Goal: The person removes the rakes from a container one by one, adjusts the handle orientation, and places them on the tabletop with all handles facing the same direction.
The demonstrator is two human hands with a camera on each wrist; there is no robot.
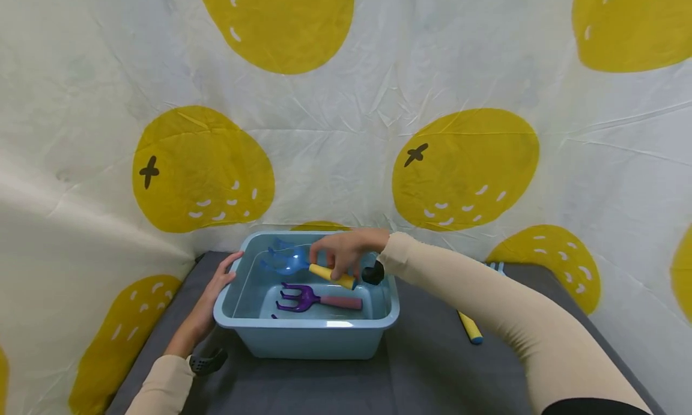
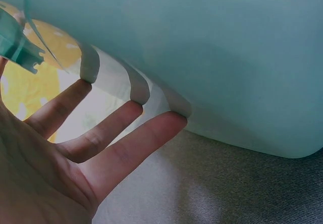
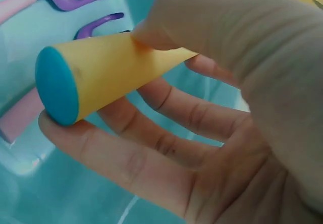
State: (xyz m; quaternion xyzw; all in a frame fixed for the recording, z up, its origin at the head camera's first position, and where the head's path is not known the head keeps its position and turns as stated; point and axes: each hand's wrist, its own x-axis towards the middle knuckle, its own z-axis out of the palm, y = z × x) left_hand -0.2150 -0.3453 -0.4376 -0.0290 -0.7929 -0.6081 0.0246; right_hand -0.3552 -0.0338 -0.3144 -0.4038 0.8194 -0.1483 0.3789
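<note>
My right hand (image 1: 346, 253) pinches the yellow handle (image 3: 106, 72) of a small blue hand rake (image 1: 292, 261) between thumb and fingers. The handle's blue end cap faces the right wrist camera. This rake is over the inside of a light blue plastic basin (image 1: 313, 324). Beneath it lies a purple hand rake (image 1: 305, 298) with a pink handle; a second pink handle (image 3: 22, 115) shows in the right wrist view. At the basin's left side, my left hand (image 1: 208, 295) touches the outer wall with nearly straight, spread fingertips (image 2: 174, 120).
The basin stands on a dark grey table (image 1: 421, 367). Right of it, partly behind my right forearm, lies another yellow-handled rake (image 1: 469, 327) with blue tines. A white cloth (image 1: 335, 163) with yellow fruit prints hangs behind the table.
</note>
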